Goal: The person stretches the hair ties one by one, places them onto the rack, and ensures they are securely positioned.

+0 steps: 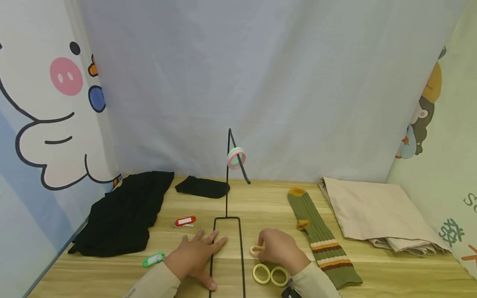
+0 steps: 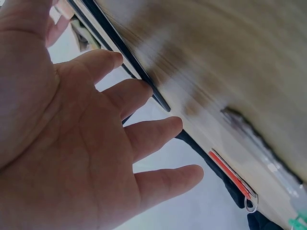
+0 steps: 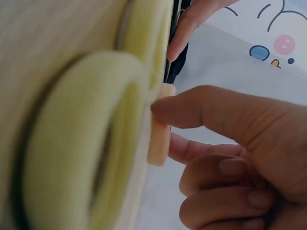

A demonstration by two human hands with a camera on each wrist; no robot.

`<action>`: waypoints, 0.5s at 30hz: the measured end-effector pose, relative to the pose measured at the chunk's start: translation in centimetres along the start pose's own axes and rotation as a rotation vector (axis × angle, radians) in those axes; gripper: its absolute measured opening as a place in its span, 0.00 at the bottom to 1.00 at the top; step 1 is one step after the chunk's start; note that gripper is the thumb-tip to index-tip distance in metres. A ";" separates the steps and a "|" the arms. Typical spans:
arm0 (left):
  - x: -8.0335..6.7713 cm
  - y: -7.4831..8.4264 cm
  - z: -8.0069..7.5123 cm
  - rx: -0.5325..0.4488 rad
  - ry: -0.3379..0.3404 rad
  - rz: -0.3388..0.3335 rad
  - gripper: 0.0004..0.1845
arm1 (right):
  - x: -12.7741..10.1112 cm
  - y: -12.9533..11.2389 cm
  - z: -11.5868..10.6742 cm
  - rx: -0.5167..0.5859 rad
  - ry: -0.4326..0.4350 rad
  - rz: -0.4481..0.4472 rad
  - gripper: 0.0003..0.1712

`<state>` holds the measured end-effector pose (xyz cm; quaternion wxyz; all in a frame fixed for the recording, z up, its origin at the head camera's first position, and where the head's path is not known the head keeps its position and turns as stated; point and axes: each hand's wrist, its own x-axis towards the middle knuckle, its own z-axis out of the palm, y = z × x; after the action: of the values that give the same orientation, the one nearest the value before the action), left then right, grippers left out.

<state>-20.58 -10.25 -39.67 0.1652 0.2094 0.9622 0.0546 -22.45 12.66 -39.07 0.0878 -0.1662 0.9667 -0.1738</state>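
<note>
**Beige ring pinched at the foot of the wire stand**

A beige ring (image 1: 257, 250) is pinched between thumb and fingers of the right hand (image 1: 280, 250), low on the wooden surface (image 1: 391, 273), just right of the black wire stand (image 1: 227, 215). In the right wrist view the ring (image 3: 159, 125) is seen edge-on, held at the fingertips (image 3: 163, 106), with the remaining fingers curled beneath. Two yellow rings (image 1: 270, 274) lie flat side by side on the surface just before that hand, touching each other.

The left hand (image 1: 197, 252) is laid flat with its fingers spread and straight, its grip released, the fingers resting across the left rail of the stand's base; the same rail (image 2: 125, 53) is shown under the fingertips (image 2: 144, 93) in the left wrist view.

A pink and green ring (image 1: 236, 158) hangs on the stand's slanted hook. A red key tag (image 1: 184, 222) and a green key tag (image 1: 153, 259) lie left of the stand. A green striped sock (image 1: 320, 240) lies to the right, with folded beige cloth (image 1: 372, 211) beyond it. Black garments (image 1: 126, 211) are spread at the left.
</note>
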 end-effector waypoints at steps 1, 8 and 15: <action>0.0 0.0 0.0 -0.002 -0.003 -0.002 0.60 | 0.0 0.0 0.0 0.002 0.007 0.000 0.10; 0.2 0.0 0.1 -0.012 -0.011 -0.017 0.59 | -0.6 -1.1 -1.0 0.040 0.062 -0.037 0.09; 0.2 0.0 0.2 -0.015 -0.001 -0.009 0.59 | -3.1 -3.7 -3.1 0.086 0.187 -0.137 0.09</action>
<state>-20.73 -10.16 -39.90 0.1674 0.2038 0.9626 0.0612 -19.20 11.45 -34.47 -0.0078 -0.2109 0.9487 -0.2355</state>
